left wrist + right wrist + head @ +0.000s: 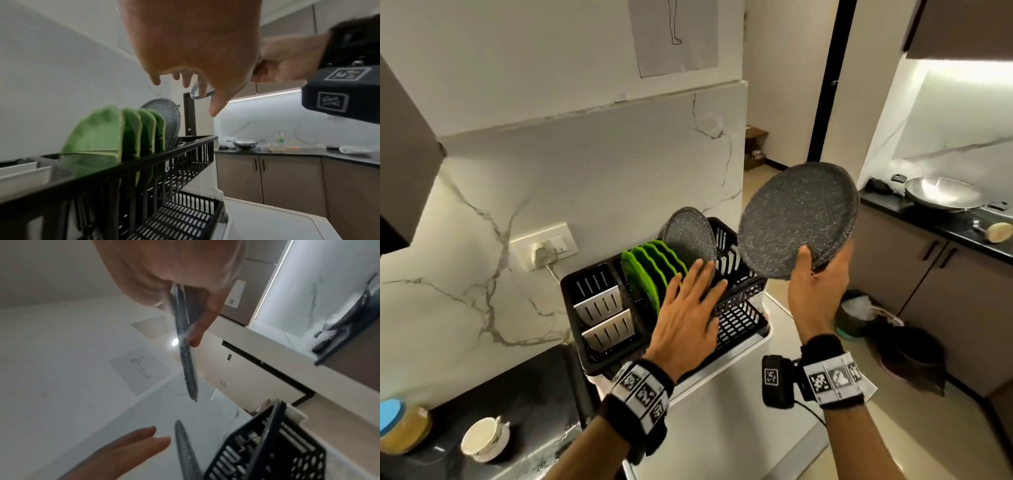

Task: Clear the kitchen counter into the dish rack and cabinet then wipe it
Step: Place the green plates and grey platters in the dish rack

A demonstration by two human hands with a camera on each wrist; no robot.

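My right hand (816, 274) grips the lower rim of a grey speckled plate (796, 219), tilted in the air to the right of the black dish rack (739, 291). In the right wrist view that held plate (186, 353) shows edge-on between thumb and fingers. A second grey speckled plate (690, 238) stands upright in the rack's top tier, beside several green plates (650, 270). My left hand (688, 308) is open with straight fingers, hovering over the rack's front rail just below the racked plate (166, 116); contact cannot be told.
The rack stands on a white appliance top (739, 394). On the dark counter (493, 404) at lower left sit a white cup (482, 440) and a blue-lidded jar (400, 428). A wok (941, 197) rests on the far right counter. A bin (859, 315) stands on the floor.
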